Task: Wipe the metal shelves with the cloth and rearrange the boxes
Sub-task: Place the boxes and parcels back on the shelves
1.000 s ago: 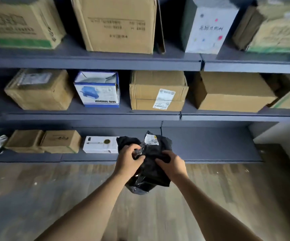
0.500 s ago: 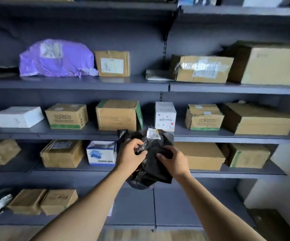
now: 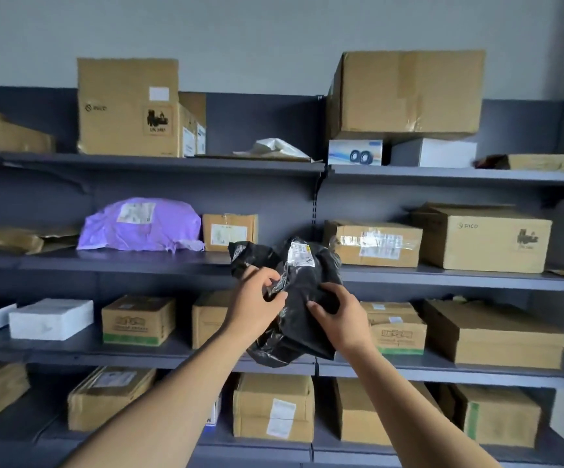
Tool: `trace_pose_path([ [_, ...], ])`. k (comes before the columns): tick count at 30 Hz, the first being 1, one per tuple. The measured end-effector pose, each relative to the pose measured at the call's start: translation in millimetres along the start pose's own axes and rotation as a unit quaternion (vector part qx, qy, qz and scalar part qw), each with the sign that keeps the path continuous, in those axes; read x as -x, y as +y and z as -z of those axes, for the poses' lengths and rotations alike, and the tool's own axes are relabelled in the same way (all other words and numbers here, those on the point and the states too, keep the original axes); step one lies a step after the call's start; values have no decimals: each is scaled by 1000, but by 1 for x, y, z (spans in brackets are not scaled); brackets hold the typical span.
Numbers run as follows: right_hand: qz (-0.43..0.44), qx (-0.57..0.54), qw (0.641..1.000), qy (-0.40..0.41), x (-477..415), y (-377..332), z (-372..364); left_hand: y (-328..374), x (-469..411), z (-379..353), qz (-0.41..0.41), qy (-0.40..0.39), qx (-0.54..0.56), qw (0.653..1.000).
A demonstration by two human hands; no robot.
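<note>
Seen from the head camera, two hands hold a crinkly black bag [image 3: 307, 292] up in front of the grey metal shelves [image 3: 122, 266]. The left hand [image 3: 257, 300] pinches the bag's left side with curled fingers. The right hand [image 3: 341, 317] grips its right side. Behind the bag there is a bare gap on the shelf, between a small brown box [image 3: 230, 231] and a taped box [image 3: 377, 244].

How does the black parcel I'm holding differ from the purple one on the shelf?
The black parcel is glossy and crumpled; the purple parcel looks matte and fuller. The black parcel is held up by the left hand and right hand; the purple parcel lies on a shelf. Both are soft bags bearing a white label.
</note>
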State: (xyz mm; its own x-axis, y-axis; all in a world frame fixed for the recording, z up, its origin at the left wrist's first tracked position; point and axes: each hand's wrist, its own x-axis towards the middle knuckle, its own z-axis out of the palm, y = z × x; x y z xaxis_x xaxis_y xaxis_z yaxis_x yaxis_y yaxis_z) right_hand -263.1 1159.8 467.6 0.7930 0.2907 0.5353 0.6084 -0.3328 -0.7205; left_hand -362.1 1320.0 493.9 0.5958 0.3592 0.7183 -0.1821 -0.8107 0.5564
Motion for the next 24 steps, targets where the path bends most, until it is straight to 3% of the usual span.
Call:
trace_pose_path([
  [12, 32, 15, 998, 47, -136, -7, -47, -72, -132, -30, -66, 19, 10, 998],
  [24, -24, 69, 995, 73, -261, 23, -111, -169, -254, -89, -80, -80, 28, 993],
])
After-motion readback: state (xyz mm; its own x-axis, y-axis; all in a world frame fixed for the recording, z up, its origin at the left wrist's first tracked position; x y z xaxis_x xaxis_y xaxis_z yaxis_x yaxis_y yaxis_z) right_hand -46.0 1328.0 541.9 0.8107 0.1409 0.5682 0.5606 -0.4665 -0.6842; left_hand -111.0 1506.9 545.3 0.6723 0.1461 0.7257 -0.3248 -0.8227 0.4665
